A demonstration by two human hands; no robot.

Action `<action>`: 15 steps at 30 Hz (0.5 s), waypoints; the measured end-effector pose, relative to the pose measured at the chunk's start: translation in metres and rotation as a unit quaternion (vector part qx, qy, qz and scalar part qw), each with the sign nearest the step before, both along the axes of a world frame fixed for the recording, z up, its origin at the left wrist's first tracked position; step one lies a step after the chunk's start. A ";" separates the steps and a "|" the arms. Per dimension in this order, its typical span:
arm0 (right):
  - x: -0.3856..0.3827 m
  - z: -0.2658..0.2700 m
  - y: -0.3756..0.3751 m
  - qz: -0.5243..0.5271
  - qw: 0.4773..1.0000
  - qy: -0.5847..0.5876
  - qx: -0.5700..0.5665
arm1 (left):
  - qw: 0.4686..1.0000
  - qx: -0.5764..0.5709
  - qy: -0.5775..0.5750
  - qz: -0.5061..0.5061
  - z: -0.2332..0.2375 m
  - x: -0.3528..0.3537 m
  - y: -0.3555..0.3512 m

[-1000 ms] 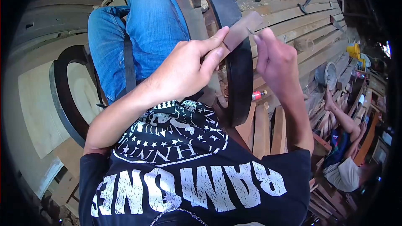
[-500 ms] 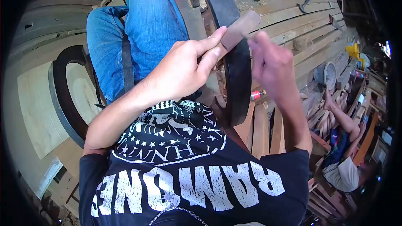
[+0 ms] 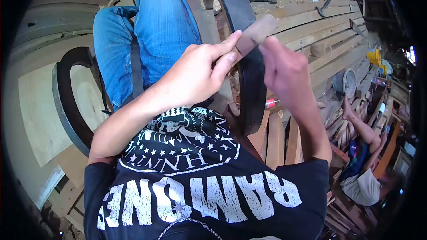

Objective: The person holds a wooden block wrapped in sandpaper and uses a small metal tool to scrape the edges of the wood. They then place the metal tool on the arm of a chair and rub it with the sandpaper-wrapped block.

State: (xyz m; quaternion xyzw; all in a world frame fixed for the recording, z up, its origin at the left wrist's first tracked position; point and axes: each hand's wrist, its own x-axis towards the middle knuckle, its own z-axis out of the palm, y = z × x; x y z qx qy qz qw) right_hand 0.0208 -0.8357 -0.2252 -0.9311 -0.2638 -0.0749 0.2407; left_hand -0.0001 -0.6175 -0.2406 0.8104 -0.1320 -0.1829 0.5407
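Observation:
My left hand (image 3: pixel 202 69) is closed, thumb and forefinger gripping a flat, brownish rectangular block (image 3: pixel 260 29) that looks like a sharpening stone. The block points up and to the right, over a dark curved wooden armrest (image 3: pixel 252 89). Right beside its free end, my right hand (image 3: pixel 287 64) is closed and smeared by motion. A small dark piece shows at those fingertips, against the block's face; I cannot tell what it is. My jeans-covered legs (image 3: pixel 162 31) lie to the left of the armrest.
A second dark curved armrest (image 3: pixel 64 102) stands at the left. Long planks (image 3: pixel 320 40) cover the floor at the right, with a hooked tool (image 3: pixel 323 8) on them. Nearby are a round metal container (image 3: pixel 344 82), a yellow object (image 3: pixel 376 56) and a red-labelled bottle (image 3: pixel 271 103). Another person (image 3: pixel 362 186) sits lower right.
My right hand has shifted slightly up and left along the block, its fingertips closer to the block's face. My left hand and the block have hardly moved.

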 end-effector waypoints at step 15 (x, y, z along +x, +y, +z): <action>0.002 -0.005 -0.003 0.028 0.999 -0.011 0.024 | 0.997 -0.008 -0.074 -0.008 -0.001 0.002 0.000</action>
